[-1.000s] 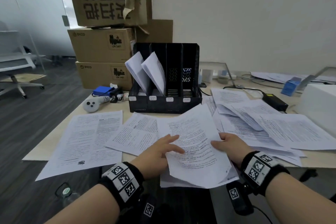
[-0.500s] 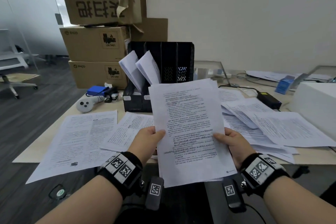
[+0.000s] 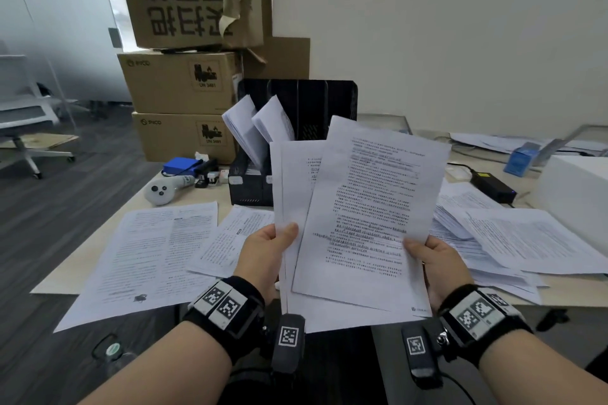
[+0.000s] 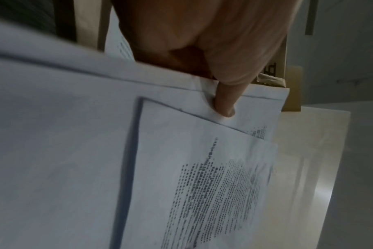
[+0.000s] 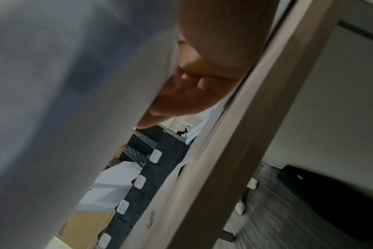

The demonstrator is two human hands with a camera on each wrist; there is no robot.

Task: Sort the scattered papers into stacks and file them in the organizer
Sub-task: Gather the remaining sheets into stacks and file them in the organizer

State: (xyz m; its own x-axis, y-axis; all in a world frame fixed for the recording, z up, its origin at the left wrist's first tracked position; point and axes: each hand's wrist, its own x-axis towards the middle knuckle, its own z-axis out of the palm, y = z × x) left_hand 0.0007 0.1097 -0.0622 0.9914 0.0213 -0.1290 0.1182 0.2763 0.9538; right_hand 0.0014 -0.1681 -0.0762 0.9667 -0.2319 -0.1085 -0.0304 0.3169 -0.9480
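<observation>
Pinching fanned papers point(image 3: 358, 223) upright, left hand point(image 3: 263, 256) holds their left edge, right hand point(image 3: 434, 266) their right.

Both forearms are up in front of the chest. Left hand point(image 3: 267, 253) pinches with its thumb on top; right hand point(image 3: 433, 265) pinches likewise, wrists level.

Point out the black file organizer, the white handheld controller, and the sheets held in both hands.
black file organizer point(image 3: 250, 189): head view, lower front wall.
white handheld controller point(image 3: 158, 193): head view, round button end.
held sheets point(image 3: 368, 214): head view, printed middle of the front page.
</observation>
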